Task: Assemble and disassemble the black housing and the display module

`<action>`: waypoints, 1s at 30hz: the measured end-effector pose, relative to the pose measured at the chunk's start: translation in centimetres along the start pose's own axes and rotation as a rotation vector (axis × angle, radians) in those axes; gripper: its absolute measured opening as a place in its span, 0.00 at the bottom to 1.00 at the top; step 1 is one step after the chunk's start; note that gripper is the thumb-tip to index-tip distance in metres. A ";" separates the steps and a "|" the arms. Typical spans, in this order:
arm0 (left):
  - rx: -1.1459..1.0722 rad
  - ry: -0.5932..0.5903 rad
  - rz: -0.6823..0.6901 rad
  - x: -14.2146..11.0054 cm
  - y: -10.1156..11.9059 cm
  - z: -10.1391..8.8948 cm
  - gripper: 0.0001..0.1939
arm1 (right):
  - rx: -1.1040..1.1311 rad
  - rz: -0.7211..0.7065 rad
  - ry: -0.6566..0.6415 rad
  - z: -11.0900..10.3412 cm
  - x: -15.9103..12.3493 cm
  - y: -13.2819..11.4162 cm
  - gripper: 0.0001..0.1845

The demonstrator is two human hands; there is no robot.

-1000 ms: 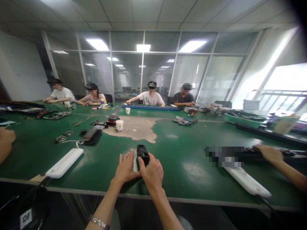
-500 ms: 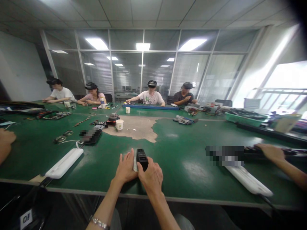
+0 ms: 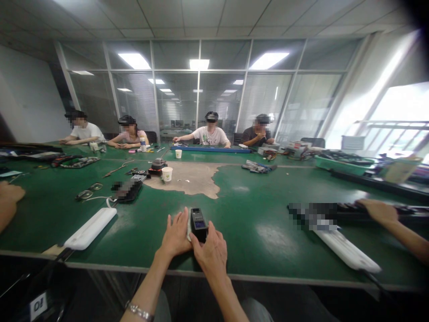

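A small black box-shaped device [image 3: 199,224] with buttons and a little bluish-lit screen stands on the green table in front of me. Along its left side lies my left hand [image 3: 177,233], its fingers stretched out and pointing forward. A strip of something white [image 3: 189,229], perhaps cloth or paper, shows between that palm and the device. My right hand [image 3: 212,247] grips the near right part of the device, thumb at its near end and fingers along the right side. The device's underside and the right fingertips are hidden.
White power strips [image 3: 91,229] [image 3: 348,250] lie left and right. Glasses [image 3: 89,191], a paper cup [image 3: 166,174] and tools [image 3: 257,167] are farther back. Co-workers' hands reach in at left [image 3: 11,197] and right [image 3: 377,210]; several people sit opposite.
My right thumb has shifted slightly down toward the device's near end, and its lit screen now shows more plainly. Across the table, the person at right has raised a hand toward the face.
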State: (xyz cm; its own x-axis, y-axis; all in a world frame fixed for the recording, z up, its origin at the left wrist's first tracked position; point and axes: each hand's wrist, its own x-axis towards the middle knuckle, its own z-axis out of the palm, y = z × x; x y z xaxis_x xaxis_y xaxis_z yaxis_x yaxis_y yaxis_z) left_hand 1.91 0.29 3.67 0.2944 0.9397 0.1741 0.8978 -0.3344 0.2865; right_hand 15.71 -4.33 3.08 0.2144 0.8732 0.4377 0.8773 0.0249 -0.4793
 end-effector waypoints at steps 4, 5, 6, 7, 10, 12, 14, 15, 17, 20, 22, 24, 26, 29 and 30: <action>0.010 -0.001 0.006 0.0 0.1 -0.1 0.51 | 0.018 -0.008 0.002 0.2 -0.1 0.2 0.37; 0.014 0.000 0.008 0.0 0.1 -0.1 0.51 | 0.023 -0.010 0.003 0.2 -0.2 0.3 0.37; 0.017 0.001 0.010 0.0 0.0 -0.1 0.50 | 0.028 -0.011 0.005 0.3 -0.2 0.3 0.37; 0.018 0.003 0.014 0.0 0.0 0.0 0.50 | 0.035 -0.011 0.007 0.3 -0.2 0.4 0.37; 0.015 0.012 0.023 0.0 -0.2 0.1 0.50 | 0.056 -0.006 0.013 0.2 0.0 0.4 0.37; 0.014 0.018 0.024 0.0 -0.3 0.2 0.49 | 0.064 0.002 0.013 -0.1 0.2 0.1 0.38; 0.018 0.020 0.019 0.1 -0.3 0.3 0.49 | 0.061 0.017 0.006 -0.5 0.5 -0.3 0.37; 0.020 0.020 0.016 0.1 -0.3 0.4 0.49 | 0.054 0.030 -0.001 -0.7 0.6 -0.5 0.36; 0.024 0.019 0.008 0.1 -0.3 0.4 0.48 | 0.028 0.060 -0.018 -1.0 0.9 -0.9 0.36; 0.023 0.014 0.001 0.1 -0.1 0.4 0.47 | -0.024 0.084 -0.034 -1.3 1.1 -1.3 0.34; 0.017 0.007 0.000 0.0 -0.1 0.2 0.47 | -0.041 0.072 -0.044 -1.4 1.2 -1.4 0.29; 0.011 0.003 0.000 0.0 0.0 0.1 0.47 | -0.040 0.057 -0.048 -1.6 1.2 -1.5 0.24; 0.007 0.002 0.000 0.0 0.0 0.0 0.47 | -0.031 0.051 -0.041 -1.7 1.4 -1.7 0.21; 0.005 -0.006 0.002 0.1 0.0 0.0 0.50 | -0.001 0.050 -0.004 -2.2 1.8 -2.1 0.21; 0.005 -0.009 0.003 0.1 0.0 0.1 0.52 | 0.016 0.050 0.011 -2.4 2.1 -2.2 0.21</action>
State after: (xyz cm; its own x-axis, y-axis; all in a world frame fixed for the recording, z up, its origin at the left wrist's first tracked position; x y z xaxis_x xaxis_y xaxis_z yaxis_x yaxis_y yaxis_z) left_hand 1.97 0.37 3.63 0.3000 0.9393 0.1663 0.8986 -0.3368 0.2811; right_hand 15.22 -3.74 6.87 0.2626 0.8683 0.4209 0.8584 -0.0110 -0.5129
